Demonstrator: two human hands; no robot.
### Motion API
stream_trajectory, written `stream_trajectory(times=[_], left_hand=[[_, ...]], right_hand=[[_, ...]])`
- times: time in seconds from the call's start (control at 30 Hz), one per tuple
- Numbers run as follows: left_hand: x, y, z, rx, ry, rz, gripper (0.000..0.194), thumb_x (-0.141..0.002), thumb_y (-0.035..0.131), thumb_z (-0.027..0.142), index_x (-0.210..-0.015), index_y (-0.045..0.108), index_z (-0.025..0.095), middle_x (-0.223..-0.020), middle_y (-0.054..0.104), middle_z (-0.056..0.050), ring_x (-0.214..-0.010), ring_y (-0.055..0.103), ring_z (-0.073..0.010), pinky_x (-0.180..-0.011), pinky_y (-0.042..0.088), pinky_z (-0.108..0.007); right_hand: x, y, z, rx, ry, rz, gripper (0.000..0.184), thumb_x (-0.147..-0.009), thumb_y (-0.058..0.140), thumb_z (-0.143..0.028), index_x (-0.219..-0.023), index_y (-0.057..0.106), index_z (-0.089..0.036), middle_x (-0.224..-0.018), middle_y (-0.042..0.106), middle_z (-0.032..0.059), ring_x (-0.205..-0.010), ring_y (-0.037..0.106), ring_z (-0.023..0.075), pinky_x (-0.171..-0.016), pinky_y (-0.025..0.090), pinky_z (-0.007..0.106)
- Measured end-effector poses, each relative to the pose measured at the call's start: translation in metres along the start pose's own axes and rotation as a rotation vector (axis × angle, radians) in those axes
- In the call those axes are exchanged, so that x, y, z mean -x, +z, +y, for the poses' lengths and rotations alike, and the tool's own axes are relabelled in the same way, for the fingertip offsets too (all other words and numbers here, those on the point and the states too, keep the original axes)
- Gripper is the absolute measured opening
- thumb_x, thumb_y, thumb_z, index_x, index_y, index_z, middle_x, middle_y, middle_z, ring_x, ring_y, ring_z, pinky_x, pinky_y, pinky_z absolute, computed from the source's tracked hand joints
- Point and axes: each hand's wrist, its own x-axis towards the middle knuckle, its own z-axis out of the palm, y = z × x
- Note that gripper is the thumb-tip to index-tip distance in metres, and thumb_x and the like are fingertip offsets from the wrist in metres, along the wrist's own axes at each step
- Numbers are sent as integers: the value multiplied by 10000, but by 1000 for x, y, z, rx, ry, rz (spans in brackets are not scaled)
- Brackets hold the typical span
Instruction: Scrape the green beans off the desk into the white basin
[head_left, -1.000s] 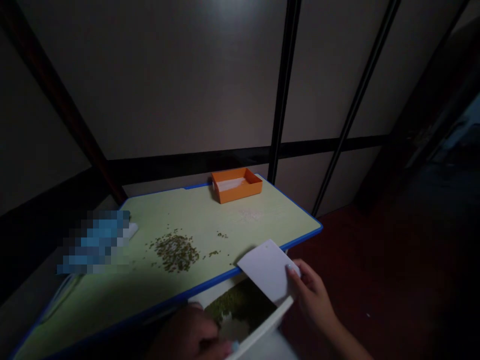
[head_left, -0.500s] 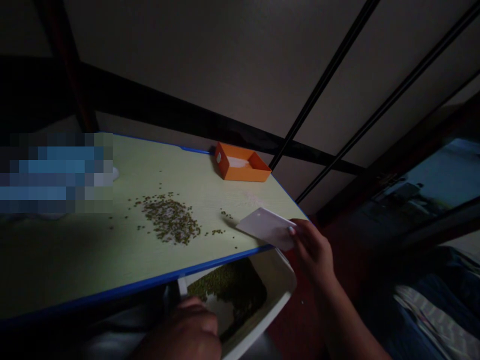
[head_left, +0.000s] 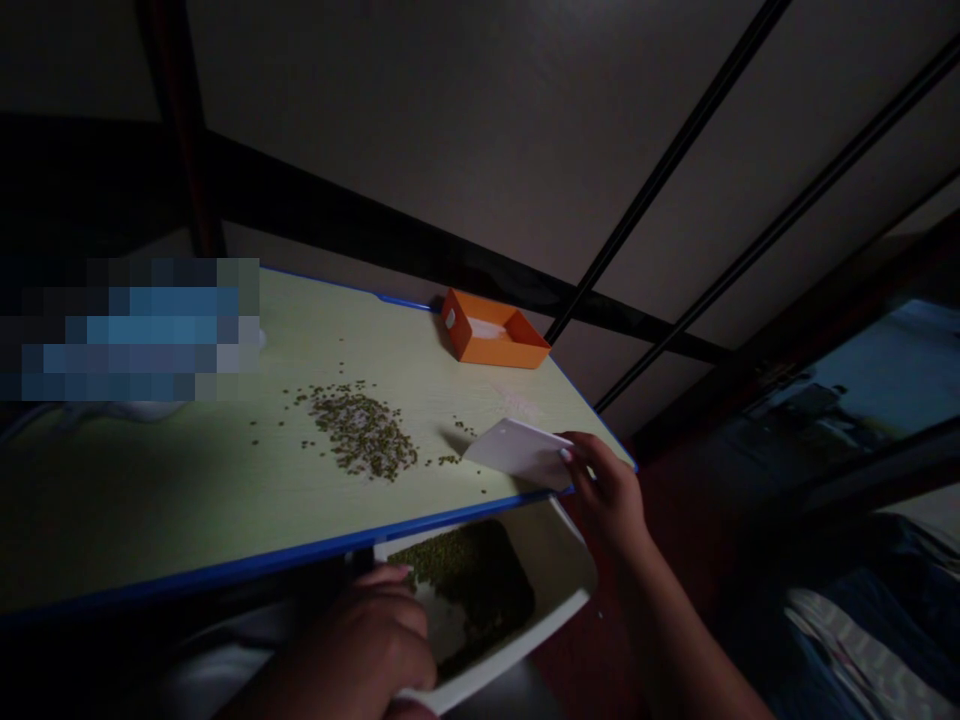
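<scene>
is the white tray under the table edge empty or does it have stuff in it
Partly filled: the white tray holds a dark-green heap of small beans, with bare white floor beside them.

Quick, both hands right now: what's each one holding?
Left hand: closed on the rim of the white tray, held below the table edge.
Right hand: pinching the white scraper card over the table.

A pale green rectangular tabletop with a blue rim (head_left: 225, 575) fills the lower left of the dim view. At its far right corner sits a shallow orange open box (head_left: 495, 340) with something white inside. At the table's left end lies a blurred blue patch (head_left: 135, 330) — what it is cannot be told. Behind stands a grey panelled wall (head_left: 450, 130) crossed by dark bars (head_left: 667, 160). On the right lies dark red floor (head_left: 675, 500), with patterned fabric (head_left: 862, 630) at the lower right.
</scene>
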Motion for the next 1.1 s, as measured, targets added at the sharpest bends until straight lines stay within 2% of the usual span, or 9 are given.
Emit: stream_trajectory(times=[0.1,0.2,0.5,0.67,0.87,1.1], left_hand=[[-4,-2,1,-27,16,-112,305,-1116,960,550,-1122,900,251,-1258,898,-78,-1229,856,-270,-1366,601,-602],[-8,-4,0,-30,7,-154,336,-1115,962,563,-1114,892,235,-1270,893,-81,-1263,848,-280,-1388,574,-622],[-10,-7,-2,14,-33,-191,368,-1102,969,594,-1075,884,237,-1230,888,-72,-1238,832,-275,-1385,557,-609],[-10,-7,0,2,-29,-216,380,-1152,910,599,-1104,865,225,-1232,877,-74,-1257,834,-280,-1425,520,-633],[-9,-5,-4,-26,-22,-203,369,-1139,929,592,-1117,874,228,-1262,877,-85,-1268,831,-280,-1396,561,-631],[-4,-3,-8,-47,-10,-223,384,-1147,921,593,-1130,861,214,-1285,865,-88,-1328,814,-299,-1450,489,-682]], right_hand=[[-1,2,0,-3,-23,-9,228,-1092,704,-417,-1054,871,-266,-933,912,85,-819,854,247,-754,686,313],[-1,2,0,-1,-42,-23,219,-1090,698,-391,-1061,874,-265,-917,904,84,-813,855,248,-746,688,311],[4,-8,-3,-8,-53,-74,392,-1137,713,-593,-1019,909,-275,-908,915,100,-801,869,269,-732,713,335],[3,-15,-6,-25,-77,-98,460,-1141,724,-674,-1011,920,-278,-923,927,107,-808,884,275,-728,717,335],[1,-14,-7,33,-43,-20,346,-1130,739,-565,-1031,891,-270,-882,907,76,-704,823,236,-674,679,307],[4,-3,-7,58,-101,-24,242,-1128,691,-405,-1083,884,-266,-939,915,85,-785,854,246,-731,685,307]])
